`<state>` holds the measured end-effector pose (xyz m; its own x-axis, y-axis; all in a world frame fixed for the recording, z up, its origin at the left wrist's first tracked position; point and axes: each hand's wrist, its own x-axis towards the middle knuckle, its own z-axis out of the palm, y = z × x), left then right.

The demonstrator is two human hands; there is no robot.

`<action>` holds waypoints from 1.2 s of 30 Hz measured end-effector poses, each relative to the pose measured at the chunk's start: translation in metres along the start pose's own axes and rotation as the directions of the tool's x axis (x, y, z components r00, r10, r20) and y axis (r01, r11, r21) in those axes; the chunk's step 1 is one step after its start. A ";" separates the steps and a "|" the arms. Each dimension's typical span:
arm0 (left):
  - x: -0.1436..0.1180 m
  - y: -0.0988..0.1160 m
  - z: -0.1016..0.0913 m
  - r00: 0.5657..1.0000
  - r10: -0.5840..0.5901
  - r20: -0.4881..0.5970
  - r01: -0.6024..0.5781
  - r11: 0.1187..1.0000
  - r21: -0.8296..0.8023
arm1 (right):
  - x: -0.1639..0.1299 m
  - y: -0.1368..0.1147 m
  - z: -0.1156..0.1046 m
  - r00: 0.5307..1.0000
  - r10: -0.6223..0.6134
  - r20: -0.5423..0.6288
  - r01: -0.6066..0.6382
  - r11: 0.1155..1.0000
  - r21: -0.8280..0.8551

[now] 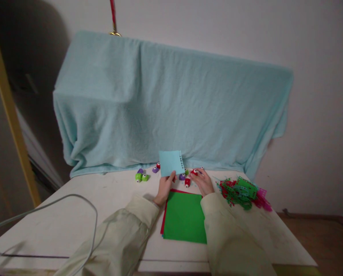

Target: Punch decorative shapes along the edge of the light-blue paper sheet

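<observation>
A square sheet of light blue paper [169, 163] is pinched at its lower edge by my left hand [166, 184], thumb on top. A row of small cut-out holes runs down the sheet's right edge. My right hand [203, 182] has its fingers closed on a small red craft punch [193, 172], just right of the sheet. Between the hands lie another red punch [187, 182] with a white button and a purple punch [182, 176]. A green punch behind them is partly hidden. Below my hands lies a stack of green paper [184, 216] with red edges showing.
Several green and purple punches [142, 176] stand left of the sheet, with a purple one [155, 169] behind. A tangle of cut paper strips and scraps [242, 193] lies at right. A grey cable [82, 197] loops at left. A blue cloth [174, 103] hangs behind the table.
</observation>
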<state>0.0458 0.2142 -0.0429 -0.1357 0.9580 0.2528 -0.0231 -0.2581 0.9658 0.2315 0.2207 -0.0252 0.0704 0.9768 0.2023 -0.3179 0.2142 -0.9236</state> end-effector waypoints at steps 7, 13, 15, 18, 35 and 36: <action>0.000 0.000 0.000 1.000 0.014 0.009 -0.014 1.000 -0.009 | 0.001 -0.006 -0.003 0.990 -0.135 0.027 0.138 0.983 -0.124; 0.000 0.004 0.001 1.000 0.018 -0.001 -0.018 1.000 -0.009 | 0.012 0.018 -0.021 0.973 -0.223 -0.057 0.159 0.830 -0.535; 0.000 0.004 0.001 1.000 0.011 -0.005 -0.011 1.000 -0.008 | 0.014 0.027 -0.028 0.971 -0.228 -0.068 0.127 0.737 -0.663; 0.001 0.002 0.001 1.000 0.010 0.000 -0.010 1.000 -0.006 | 0.014 0.035 -0.034 0.971 -0.230 -0.058 0.101 0.623 -0.775; -0.001 0.003 0.000 1.000 -0.011 0.012 0.011 0.999 -0.035 | 0.011 0.029 -0.041 0.951 -0.307 0.046 0.101 0.168 -0.981; 0.000 0.002 0.000 1.000 -0.011 0.015 0.011 0.999 -0.041 | 0.010 0.029 -0.041 0.956 -0.290 0.040 0.086 0.149 -0.985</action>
<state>0.0457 0.2135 -0.0409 -0.1207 0.9624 0.2434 -0.0654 -0.2524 0.9654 0.2614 0.2368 -0.0629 0.1220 0.8722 0.4737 0.8903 0.1148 -0.4407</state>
